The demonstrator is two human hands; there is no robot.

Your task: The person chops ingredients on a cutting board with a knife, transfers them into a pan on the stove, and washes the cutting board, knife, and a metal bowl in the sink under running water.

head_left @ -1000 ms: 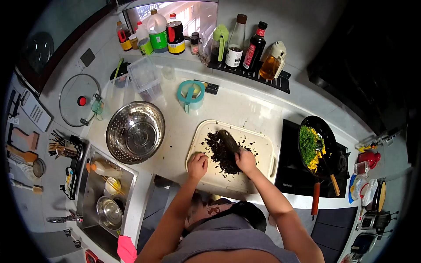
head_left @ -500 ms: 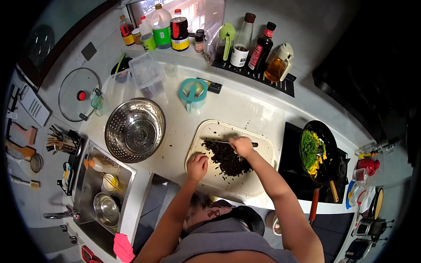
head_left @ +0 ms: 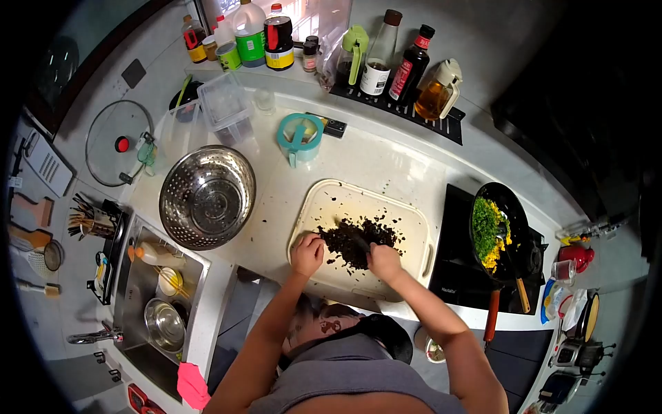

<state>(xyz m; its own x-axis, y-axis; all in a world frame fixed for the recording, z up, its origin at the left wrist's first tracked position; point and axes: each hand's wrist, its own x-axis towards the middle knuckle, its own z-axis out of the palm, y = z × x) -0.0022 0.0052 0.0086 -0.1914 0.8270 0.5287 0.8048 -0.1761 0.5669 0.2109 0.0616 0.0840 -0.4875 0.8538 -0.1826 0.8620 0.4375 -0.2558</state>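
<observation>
A cream cutting board (head_left: 324, 196) lies on the counter with finely chopped dark pieces (head_left: 345, 252) spread over its middle. My right hand (head_left: 384, 262) is closed round the handle of a knife (head_left: 360, 240), whose blurred blade lies among the pieces. At the board's left side, my left hand (head_left: 307, 254) has its fingers curled at the edge of the dark pieces; whether anything is between them is hidden.
Left of the board stands a steel colander (head_left: 207, 198), with a teal-lidded jug (head_left: 301, 138) behind. A wok (head_left: 514, 214) with green and yellow food sits on the stove at right. The sink (head_left: 138, 290) holds bowls. Bottles line the back.
The knife has swung from lying across the back of the pile to pointing into it, and my right hand has come nearer my body. The dark pieces are spread differently.
</observation>
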